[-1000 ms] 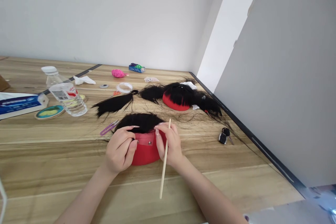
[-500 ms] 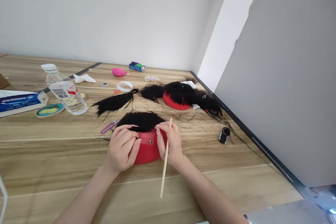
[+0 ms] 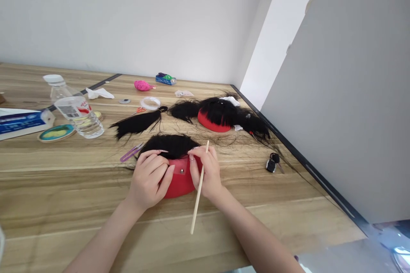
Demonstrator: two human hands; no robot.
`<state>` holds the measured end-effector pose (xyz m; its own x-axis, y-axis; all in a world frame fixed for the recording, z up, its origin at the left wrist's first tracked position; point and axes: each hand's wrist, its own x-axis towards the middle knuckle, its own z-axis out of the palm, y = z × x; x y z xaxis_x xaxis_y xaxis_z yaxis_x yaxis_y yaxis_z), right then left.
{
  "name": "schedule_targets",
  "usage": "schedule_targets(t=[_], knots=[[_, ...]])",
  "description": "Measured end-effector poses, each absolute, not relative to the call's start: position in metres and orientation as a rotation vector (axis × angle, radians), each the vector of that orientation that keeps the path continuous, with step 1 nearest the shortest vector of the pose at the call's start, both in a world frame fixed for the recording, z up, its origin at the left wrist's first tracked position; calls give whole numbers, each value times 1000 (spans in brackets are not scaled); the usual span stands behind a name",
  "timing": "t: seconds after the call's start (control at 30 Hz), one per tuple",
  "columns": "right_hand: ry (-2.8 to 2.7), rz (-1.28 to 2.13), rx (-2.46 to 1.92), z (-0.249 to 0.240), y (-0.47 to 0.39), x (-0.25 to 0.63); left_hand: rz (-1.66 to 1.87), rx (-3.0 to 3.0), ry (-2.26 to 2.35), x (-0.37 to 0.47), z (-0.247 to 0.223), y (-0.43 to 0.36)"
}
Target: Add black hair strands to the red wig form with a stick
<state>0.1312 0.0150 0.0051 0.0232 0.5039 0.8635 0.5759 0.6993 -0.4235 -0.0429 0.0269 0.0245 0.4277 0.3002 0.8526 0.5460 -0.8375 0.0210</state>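
Note:
In front of me lies a red dome-shaped form [image 3: 179,187] with black hair [image 3: 171,145] on its far part. A clear patch [image 3: 179,165] with a small metal pin [image 3: 182,171] covers some of its near side. My left hand [image 3: 150,177] is closed at the left of the dome, its index finger stretched along the hair edge and the others curled. My right hand [image 3: 206,170] pinches a thin pale wooden stick [image 3: 198,194], which slants down towards me. Its fingertips meet the hair edge; the stick's working tip is too small to make out.
Beyond stands another red dome [image 3: 213,124] with black hair. A tied hair bundle [image 3: 137,123], purple thread snips [image 3: 131,152], a water bottle [image 3: 77,113] and a tissue pack [image 3: 22,121] lie to the left. Keys [image 3: 273,163] lie right, near a grey partition [image 3: 346,94].
The lower end of the stick has swung slightly left and up as my right hand turned. My left hand keeps its place on the dome. The whole view has shifted slightly.

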Motion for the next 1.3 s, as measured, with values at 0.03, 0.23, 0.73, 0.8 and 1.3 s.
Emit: schedule_targets(t=[0.03,0.23,0.73,0.8,1.3], knots=[[-1617,-70,-898,5,15,131,-1367,-2424,-739,-43,25,27],[-1626,-75,-897,8,15,131,-1345,-2431,-755,-41,24,28],[-1619,-86,-910,7,17,131,-1331,-2430,-781,-41,24,27],[-1622,-88,-908,6,17,132,-1320,-2434,-780,-41,24,28],[-1628,-64,-940,9,15,133,-1311,-2427,-800,-40,25,26]])
